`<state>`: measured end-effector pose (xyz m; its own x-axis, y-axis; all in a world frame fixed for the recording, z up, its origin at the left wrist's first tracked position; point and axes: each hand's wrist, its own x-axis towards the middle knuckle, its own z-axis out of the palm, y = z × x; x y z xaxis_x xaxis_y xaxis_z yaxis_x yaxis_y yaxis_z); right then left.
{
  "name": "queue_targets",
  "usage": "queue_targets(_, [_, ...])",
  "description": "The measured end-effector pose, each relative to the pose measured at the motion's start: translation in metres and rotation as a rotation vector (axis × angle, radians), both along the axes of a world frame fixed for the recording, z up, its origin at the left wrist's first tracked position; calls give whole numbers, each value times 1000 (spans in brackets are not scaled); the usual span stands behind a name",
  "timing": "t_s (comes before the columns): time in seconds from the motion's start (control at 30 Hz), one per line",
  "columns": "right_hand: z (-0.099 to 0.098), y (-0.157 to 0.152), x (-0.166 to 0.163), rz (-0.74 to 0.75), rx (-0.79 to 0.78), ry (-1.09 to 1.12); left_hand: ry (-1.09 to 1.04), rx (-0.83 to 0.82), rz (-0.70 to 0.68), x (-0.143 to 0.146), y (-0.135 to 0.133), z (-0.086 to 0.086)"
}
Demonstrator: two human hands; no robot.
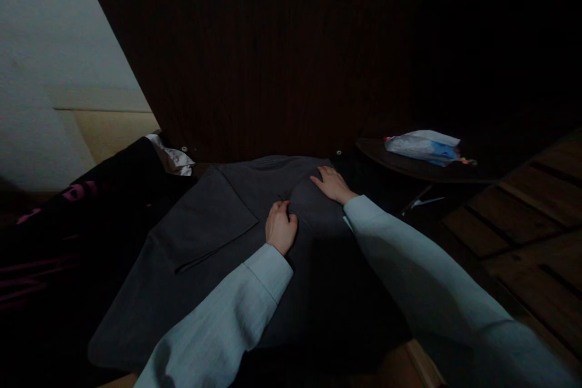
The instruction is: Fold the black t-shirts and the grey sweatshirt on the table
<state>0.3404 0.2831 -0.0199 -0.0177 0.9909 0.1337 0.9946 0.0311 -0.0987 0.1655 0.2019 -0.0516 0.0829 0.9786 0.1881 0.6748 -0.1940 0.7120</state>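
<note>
A dark grey short-sleeved shirt (191, 309) lies spread out in front of me, one wide sleeve (213, 218) pointing down to the left. Near the middle of the shirt, my left hand (280, 227) is closed, its curled fingers pinching a gathered bit of cloth. My right hand (334, 185) rests on the upper right part of the shirt, fingers stretched out and lying flat. In deep shadow, the shirt's lower right portion is hard to make out.
Behind the shirt stands a dark wooden panel (273, 60). To the right, a white and blue plastic packet (425, 147) lies on a dark rounded surface (391, 160), near wooden slats (513, 230). Black cloth with pink marks (82, 191) is at left.
</note>
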Motion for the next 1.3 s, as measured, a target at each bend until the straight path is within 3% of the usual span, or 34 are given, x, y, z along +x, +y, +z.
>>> queue_targets(0.2, [-17,-41,10,39,48,12,-103,-13,35,2,0,-2])
queue_targets(0.3, [-28,-57,7,60,154,7,-171,-13,34,2,0,-2])
queue_targets(0.43, [-34,-66,-2,52,321,-6,-184,19,36,1,-1,-5])
queue_targets(0.53, [-35,-67,-5,53,354,-10,-194,20,35,-1,-1,-5])
queue_targets(0.63, [-34,-67,-4,58,354,-11,-171,-78,-39,-12,1,6])
queue_targets(0.7, [-34,-68,-4,61,351,-11,-125,-138,-112,-32,3,21])
queue_targets(0.8, [-34,-68,-3,66,361,-17,41,-130,-181,-87,7,48])
queue_targets(0.87, [-36,-68,-4,70,382,-26,206,-129,-92,-134,7,63])
queue_targets(0.93, [-38,-67,-3,76,426,-28,342,-151,90,-181,2,71])
queue_targets(1.03, [-43,-65,-2,93,507,-30,458,-153,349,-233,-10,70])
queue_targets(1.13, [-45,-64,-1,97,543,-48,496,-246,393,-254,-21,60])
queue_targets(1.3, [-44,-65,-4,86,529,-65,510,-342,327,-247,-21,46])
